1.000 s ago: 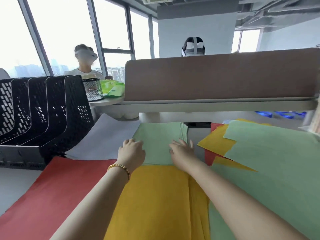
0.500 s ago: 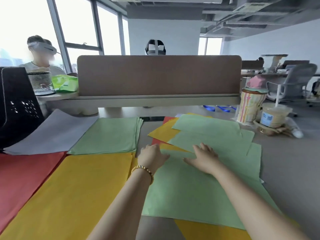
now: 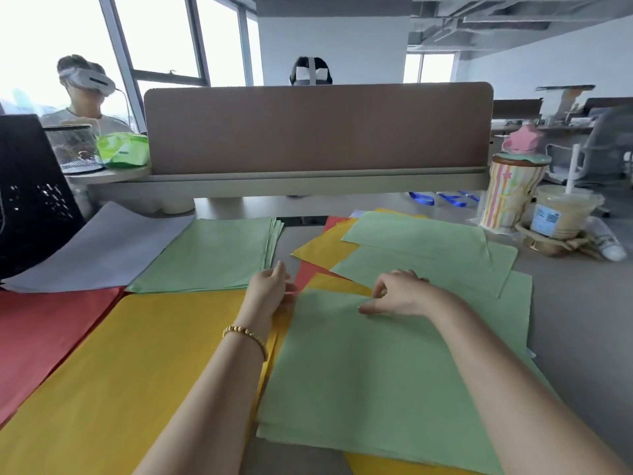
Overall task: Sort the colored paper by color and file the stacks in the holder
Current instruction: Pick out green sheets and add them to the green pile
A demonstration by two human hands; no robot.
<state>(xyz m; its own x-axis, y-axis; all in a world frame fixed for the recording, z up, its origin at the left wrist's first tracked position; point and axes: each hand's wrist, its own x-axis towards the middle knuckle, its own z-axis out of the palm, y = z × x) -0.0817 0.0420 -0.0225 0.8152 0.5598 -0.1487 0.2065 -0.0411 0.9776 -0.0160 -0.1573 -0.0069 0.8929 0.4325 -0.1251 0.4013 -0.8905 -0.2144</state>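
Note:
A large green sheet point(image 3: 394, 371) tops the mixed pile of green, yellow point(image 3: 329, 246) and red point(image 3: 310, 273) paper at the right. My right hand point(image 3: 399, 296) pinches this sheet at its far edge with curled fingers. My left hand point(image 3: 270, 289) rests at the sheet's far left corner, its fingers fairly straight. Sorted stacks lie to the left: green point(image 3: 212, 255), yellow point(image 3: 137, 365), red point(image 3: 44, 337) and pale lavender point(image 3: 102, 248). The black mesh file holder point(image 3: 30, 197) stands at the far left, cut off by the frame.
A brown divider panel point(image 3: 315, 128) on a shelf closes off the desk's far side. A striped cup point(image 3: 510, 197) and a drink cup point(image 3: 561, 214) stand at the right. A mesh pen cup point(image 3: 73, 149) and a green packet point(image 3: 125, 149) sit back left. Two people wearing headsets sit beyond.
The view swung right from the sorted green stack to the mixed pile. My right hand went from lying flat on the top green sheet to pinching its far edge; my left hand moved to its corner.

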